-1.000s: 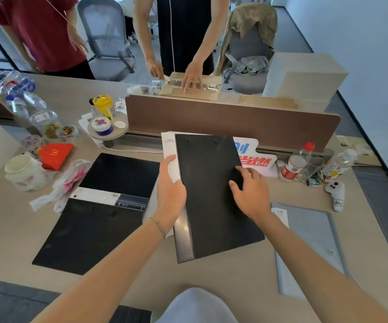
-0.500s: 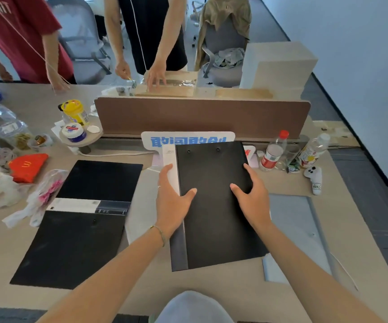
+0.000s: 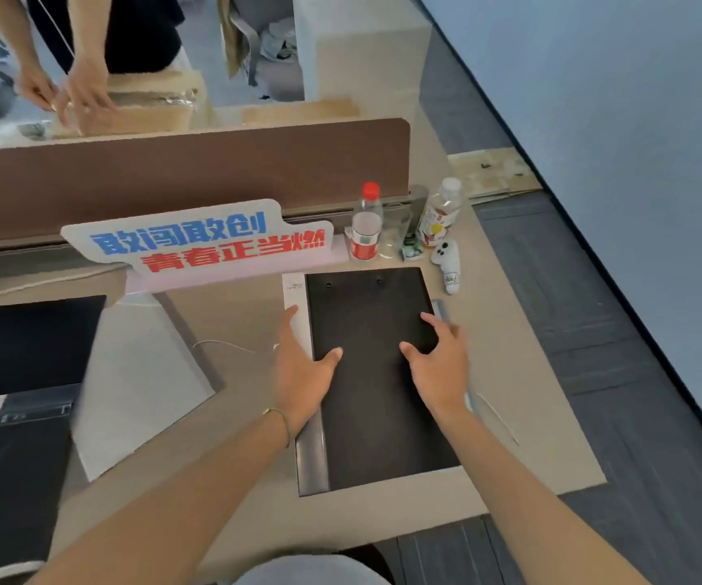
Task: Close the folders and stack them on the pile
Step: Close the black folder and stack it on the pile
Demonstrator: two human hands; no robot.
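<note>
Black closed folder (image 3: 376, 373) lies flat between both hands' (image 3: 302, 369) loose grip.

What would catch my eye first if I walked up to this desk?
Probably the closed black folder at the centre, with the left hand and right hand on it. Next, the sign with blue and red characters behind it, and a red-capped bottle to the sign's right.

Both hands (image 3: 305, 373) flat on closed black folder (image 3: 376, 399).
</note>
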